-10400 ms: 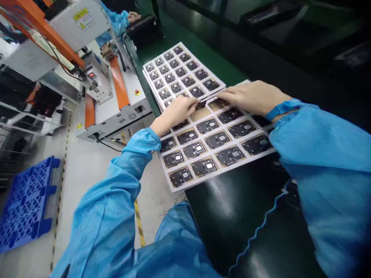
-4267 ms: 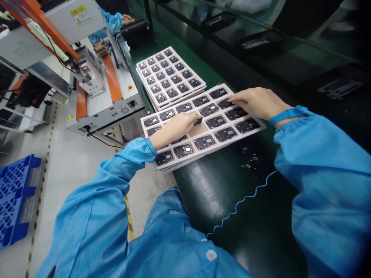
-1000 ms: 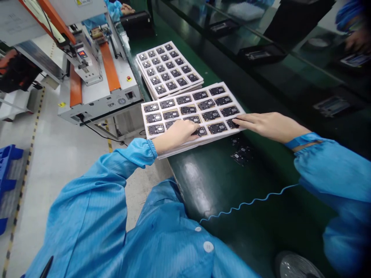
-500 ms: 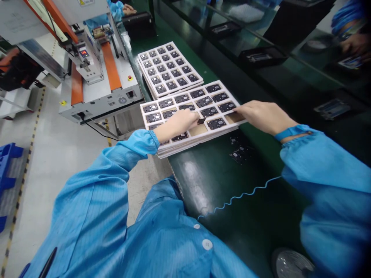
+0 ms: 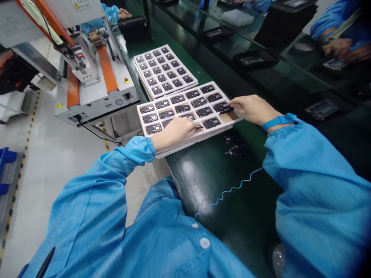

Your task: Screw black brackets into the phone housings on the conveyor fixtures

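Observation:
A white compartment tray lies on top of a stack at the bench edge, with small black electronic parts in most of its cells. My left hand reaches over the near row, its fingers pinched on a black electronic part at a front cell; the hand covers most of that part. At the right end of the tray, my right hand pinches the edge of another black electronic part, which sits tilted at its cell. Bare tan floor shows in the cell just below it.
Behind stands a second filled tray. Loose black parts lie on the green bench, beside a coiled blue cord. A machine with orange strips is at left. Across the bench, a co-worker's hands handle a device.
My left hand has lowered its part toward the front cell. My right hand has moved left from the tray's edge onto a part. The view has shifted slightly.

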A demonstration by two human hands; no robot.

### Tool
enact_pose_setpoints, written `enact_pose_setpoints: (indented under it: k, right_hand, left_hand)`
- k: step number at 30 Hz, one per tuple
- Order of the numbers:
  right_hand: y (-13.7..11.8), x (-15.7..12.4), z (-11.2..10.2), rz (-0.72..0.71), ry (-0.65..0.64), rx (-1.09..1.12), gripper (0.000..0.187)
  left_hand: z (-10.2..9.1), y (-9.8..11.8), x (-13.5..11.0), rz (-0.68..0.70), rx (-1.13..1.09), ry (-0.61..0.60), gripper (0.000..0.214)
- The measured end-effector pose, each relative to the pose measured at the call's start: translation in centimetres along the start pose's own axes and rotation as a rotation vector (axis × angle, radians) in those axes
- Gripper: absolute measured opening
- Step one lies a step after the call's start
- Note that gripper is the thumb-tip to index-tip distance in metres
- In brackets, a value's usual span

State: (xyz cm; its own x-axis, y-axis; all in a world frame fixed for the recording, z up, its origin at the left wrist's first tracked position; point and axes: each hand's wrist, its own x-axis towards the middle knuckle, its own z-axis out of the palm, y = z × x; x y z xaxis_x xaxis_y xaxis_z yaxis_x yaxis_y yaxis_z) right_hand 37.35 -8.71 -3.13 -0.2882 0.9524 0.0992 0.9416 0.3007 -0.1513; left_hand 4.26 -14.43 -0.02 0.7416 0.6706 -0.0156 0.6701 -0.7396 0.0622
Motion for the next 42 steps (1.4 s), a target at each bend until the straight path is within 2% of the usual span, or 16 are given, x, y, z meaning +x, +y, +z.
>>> enact_pose_setpoints:
  k: [3,5,10,13,19,22,26,29,32,36,42]
  right_hand:
    - [0.2,-1.0,0.1,-0.001,-0.002,-0.008,0.046]
    - [0.4,-2.2,0.2,-0.020,-0.009,-0.016,0.047]
    - [0.1,-5.0,1.2,-0.110,-0.007,-0.015,0.048]
    - [-0.9,-5.8,2.3,-0.107,-0.004,-0.005,0.054]
    - [-2.0,-6.1,3.6,0.028,0.052,0.040,0.069]
    - [-3.0,-6.4,3.7,0.173,0.198,0.106,0.074]
    - [-7.1,-8.8,4.4,0.402,0.522,0.341,0.076]
    - [-11.9,-12.2,5.9,0.611,0.721,0.764,0.074]
    - [-16.6,-15.9,8.1,0.722,0.751,0.898,0.077]
    - [-21.6,-20.3,10.6,0.796,0.719,1.039,0.071]
    - [-27.2,-26.1,11.9,0.840,0.701,1.203,0.053]
  left_hand:
    - [0.1,1.2,-0.2,-0.018,0.011,-0.015,0.034]
    - [0.1,1.9,0.7,-0.039,0.013,-0.007,0.036]
    - [0.7,3.5,5.2,-0.016,-0.008,0.018,0.035]
    - [1.4,4.1,7.2,-0.012,-0.014,0.026,0.035]
    - [1.8,3.5,8.6,-0.033,-0.013,0.052,0.031]
    - [1.5,3.1,8.8,-0.039,-0.004,0.042,0.029]
    - [1.4,3.1,9.2,-0.036,0.000,0.043,0.031]
    - [1.4,2.9,9.6,-0.021,-0.016,0.063,0.034]
    - [1.0,1.7,10.1,-0.010,-0.052,0.087,0.038]
    - [0.7,-0.5,10.8,0.025,-0.109,0.107,0.048]
    - [1.3,-2.7,12.4,0.076,-0.207,0.135,0.045]
